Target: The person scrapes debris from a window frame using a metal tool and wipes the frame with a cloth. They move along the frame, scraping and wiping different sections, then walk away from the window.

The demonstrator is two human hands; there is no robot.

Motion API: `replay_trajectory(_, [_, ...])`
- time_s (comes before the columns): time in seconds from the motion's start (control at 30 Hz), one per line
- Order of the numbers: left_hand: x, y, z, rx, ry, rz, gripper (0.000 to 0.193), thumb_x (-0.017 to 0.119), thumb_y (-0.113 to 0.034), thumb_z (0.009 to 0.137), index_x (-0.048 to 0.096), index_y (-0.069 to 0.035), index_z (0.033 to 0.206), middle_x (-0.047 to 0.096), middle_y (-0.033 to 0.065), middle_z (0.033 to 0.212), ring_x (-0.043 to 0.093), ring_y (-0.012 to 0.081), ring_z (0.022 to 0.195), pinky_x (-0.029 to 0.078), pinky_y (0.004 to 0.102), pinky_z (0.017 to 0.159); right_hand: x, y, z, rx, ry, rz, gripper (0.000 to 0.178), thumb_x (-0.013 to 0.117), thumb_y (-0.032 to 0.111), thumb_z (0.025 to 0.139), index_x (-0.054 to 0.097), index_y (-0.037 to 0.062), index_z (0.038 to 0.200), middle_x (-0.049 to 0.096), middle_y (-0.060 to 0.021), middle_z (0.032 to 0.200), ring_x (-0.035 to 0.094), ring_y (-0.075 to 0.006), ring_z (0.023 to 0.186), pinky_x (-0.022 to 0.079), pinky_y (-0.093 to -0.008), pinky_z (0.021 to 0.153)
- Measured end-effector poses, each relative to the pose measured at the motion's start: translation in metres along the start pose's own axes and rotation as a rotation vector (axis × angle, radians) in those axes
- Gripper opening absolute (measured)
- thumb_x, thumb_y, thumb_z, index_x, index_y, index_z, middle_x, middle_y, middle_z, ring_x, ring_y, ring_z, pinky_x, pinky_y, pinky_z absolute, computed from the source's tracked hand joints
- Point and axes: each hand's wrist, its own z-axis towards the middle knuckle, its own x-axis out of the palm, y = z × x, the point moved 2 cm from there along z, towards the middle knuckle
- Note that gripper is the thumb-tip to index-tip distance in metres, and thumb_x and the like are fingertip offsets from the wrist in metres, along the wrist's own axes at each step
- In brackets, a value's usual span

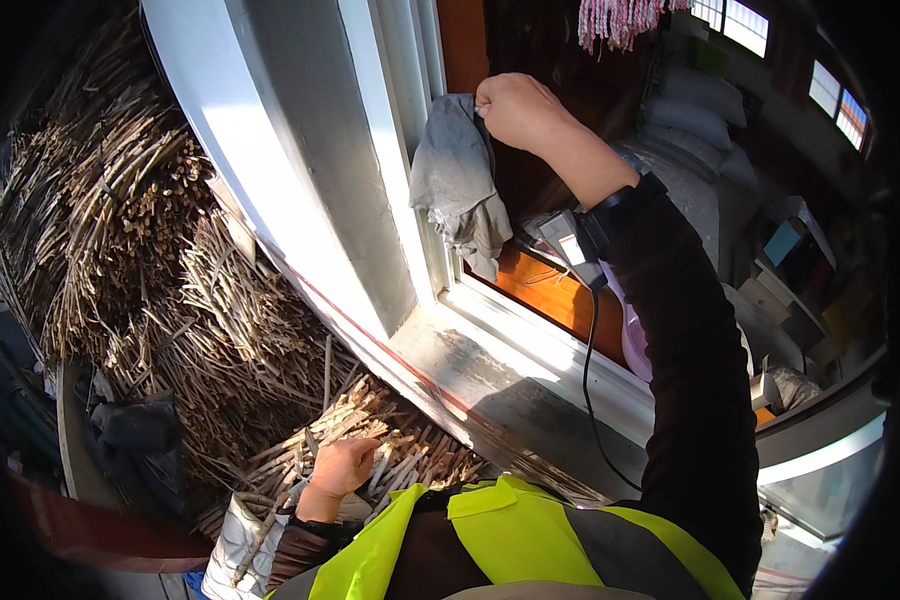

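Note:
My right hand [526, 114], at the far end of my outstretched arm, is closed on the upper corner of a grey cloth [460, 172]. The cloth hangs in loose folds against the white window frame [410, 120], by the opening. A black strap with a small box [576, 244] is on my right wrist, and a black cable runs down from it. Low in the view, my left hand [340, 466] is closed just over the cut sticks [400, 440]. Whether its fingers grip a stick is hidden.
Bundled dry sticks [120, 220] are piled on the left. The windowsill [480, 350] lies partly in sunlight. Inside the opening are an orange-brown wooden surface [545, 290], stacked pale sacks [690, 110] and a pink-and-white fringe [625, 20]. A dark cloth [135, 445] lies at lower left.

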Motion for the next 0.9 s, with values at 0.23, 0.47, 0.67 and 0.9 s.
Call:
replay_trajectory(0.23, [-0.001,0.012,0.012,0.002,-0.005,0.067,0.015,0.061,-0.016,0.078,0.071,-0.014,0.089,0.069,0.0086,0.08,0.066,0.028,0.072,0.052,0.0365,0.063,-0.036,0.041,0.062,-0.211,-0.764,0.393,0.007,0.049,0.005,0.087,0.051,-0.0015,0.09,0.058,-0.027,0.094,0.055,-0.0456,0.093,0.044,-0.0494,0.079])
replay_trajectory(0.47, [-0.008,0.045,-0.019,-0.203,0.005,-0.042,0.022,0.063,-0.019,0.08,0.071,-0.011,0.099,0.07,0.0108,0.086,0.068,0.0233,0.077,0.054,0.0338,0.069,-0.142,0.06,0.14,-0.202,-0.979,0.324,0.02,0.059,0.015,0.085,0.065,0.0059,0.102,0.066,-0.02,0.093,0.063,-0.0362,0.089,0.049,-0.0387,0.079])
replay_trajectory(0.67, [-0.008,0.068,-0.03,-0.271,0.001,-0.077,0.023,0.063,-0.02,0.081,0.07,-0.011,0.101,0.07,0.0107,0.086,0.069,0.0227,0.077,0.054,0.0333,0.07,-0.189,0.076,0.175,-0.231,-1.103,0.289,0.022,0.06,0.016,0.085,0.066,0.0068,0.104,0.067,-0.018,0.097,0.065,-0.032,0.091,0.05,-0.0366,0.079])
replay_trajectory(0.9, [-0.017,0.065,-0.014,-0.237,0.032,-0.056,0.023,0.063,-0.02,0.081,0.07,-0.011,0.101,0.07,0.0105,0.085,0.068,0.0234,0.077,0.054,0.0334,0.07,-0.079,0.034,0.104,-0.393,-0.973,0.483,0.019,0.06,0.006,0.085,0.065,0.006,0.103,0.065,-0.0217,0.092,0.064,-0.0365,0.087,0.051,-0.0357,0.074])
